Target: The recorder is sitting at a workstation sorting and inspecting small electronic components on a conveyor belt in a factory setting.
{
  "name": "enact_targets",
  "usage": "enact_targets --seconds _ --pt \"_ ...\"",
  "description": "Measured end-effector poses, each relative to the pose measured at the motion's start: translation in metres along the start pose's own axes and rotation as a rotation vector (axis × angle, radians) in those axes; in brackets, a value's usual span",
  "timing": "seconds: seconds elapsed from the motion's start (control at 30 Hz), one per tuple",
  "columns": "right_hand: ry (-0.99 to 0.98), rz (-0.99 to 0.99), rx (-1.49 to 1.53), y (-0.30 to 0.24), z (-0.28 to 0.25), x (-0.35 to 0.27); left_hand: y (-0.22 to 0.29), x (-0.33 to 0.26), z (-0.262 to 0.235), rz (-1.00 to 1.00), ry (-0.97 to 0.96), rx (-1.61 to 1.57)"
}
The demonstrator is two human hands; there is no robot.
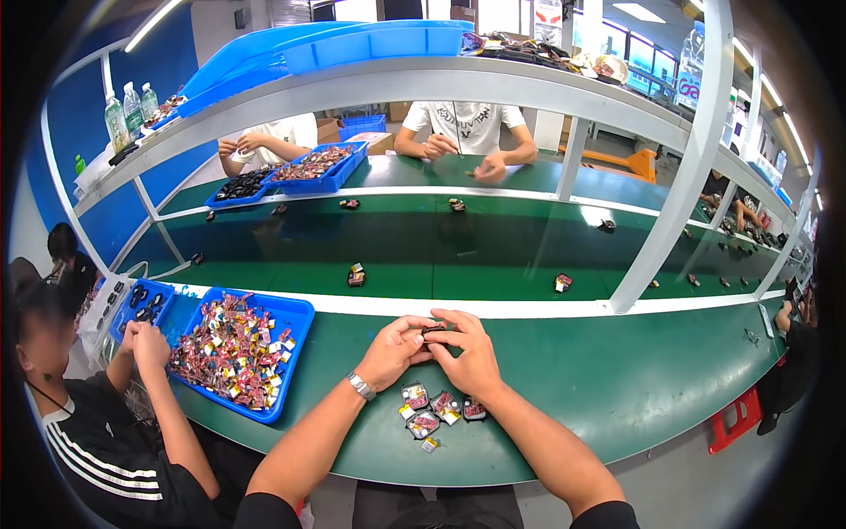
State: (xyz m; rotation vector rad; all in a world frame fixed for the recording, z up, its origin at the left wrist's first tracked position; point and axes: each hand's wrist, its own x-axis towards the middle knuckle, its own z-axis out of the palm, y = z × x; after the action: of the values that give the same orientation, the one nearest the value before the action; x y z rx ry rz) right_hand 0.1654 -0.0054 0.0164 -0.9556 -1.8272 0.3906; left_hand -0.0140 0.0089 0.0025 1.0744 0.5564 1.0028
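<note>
My left hand (390,353) and my right hand (467,354) meet above the green bench, fingertips closed together on a small black casing (433,331). My fingers cover most of it, so its details are hidden. Between my forearms lies a group of small open casings (423,424) with dark rims, holding white, silver and red parts. Just below them, nearer to me, rests a small silver and yellow battery-like piece (429,445).
At left, a blue tray (304,339) is heaped with red circuit pieces and small batteries; a smaller blue tray (163,322) holds black parts. Beyond a white rail, a dark green belt (476,251) carries scattered assemblies. A metal post (679,167) rises right. Other people sit left and opposite.
</note>
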Motion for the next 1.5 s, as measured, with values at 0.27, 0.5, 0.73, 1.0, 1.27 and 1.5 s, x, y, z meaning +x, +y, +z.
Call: enact_targets --seconds 0.27,0.5,0.73,1.0,1.27,1.5 --pt "-0.038 -0.058 0.011 -0.003 -0.001 0.009 0.0 0.0 0.004 0.056 0.061 0.0" --pt "0.072 -0.123 -0.058 -0.011 -0.005 0.009 0.001 -0.001 0.008 0.013 0.094 -0.018" --pt "0.104 -0.166 -0.223 -0.008 -0.002 0.008 0.006 0.0 0.012 -0.038 0.113 -0.017" --pt "0.048 -0.171 -0.209 -0.011 -0.003 0.008 0.002 -0.001 0.006 -0.017 0.13 -0.073" --pt "0.065 -0.142 -0.216 -0.003 -0.001 0.005 0.002 0.003 0.007 -0.041 0.113 -0.104" --pt "0.05 -0.109 -0.219 -0.007 0.003 0.002 0.0 0.0 0.004 -0.023 0.12 -0.068"
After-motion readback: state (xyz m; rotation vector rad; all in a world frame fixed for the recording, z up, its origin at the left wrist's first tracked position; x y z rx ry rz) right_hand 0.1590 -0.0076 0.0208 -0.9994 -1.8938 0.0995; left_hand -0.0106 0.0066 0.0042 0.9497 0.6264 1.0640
